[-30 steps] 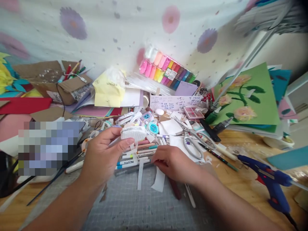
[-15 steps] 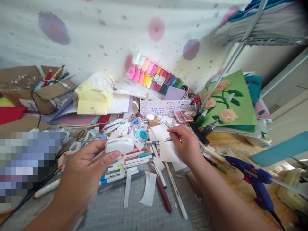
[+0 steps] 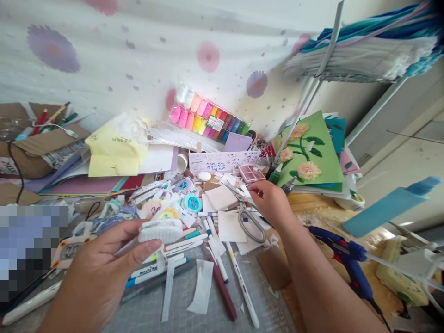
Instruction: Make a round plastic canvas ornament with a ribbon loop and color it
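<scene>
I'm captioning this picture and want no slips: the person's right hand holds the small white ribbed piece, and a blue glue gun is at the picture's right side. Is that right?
Not quite: it is the left hand that holds the small white ribbed piece, as the head view shows. A blue glue gun is at the picture's right side.

The pad (image 3: 162, 231) is in the left hand (image 3: 111, 254), left of the scissors (image 3: 243, 200). Markers (image 3: 222, 292) lie on the mat (image 3: 185, 321); the glue gun (image 3: 338, 243) is at right, on the table (image 3: 305, 203).
</scene>
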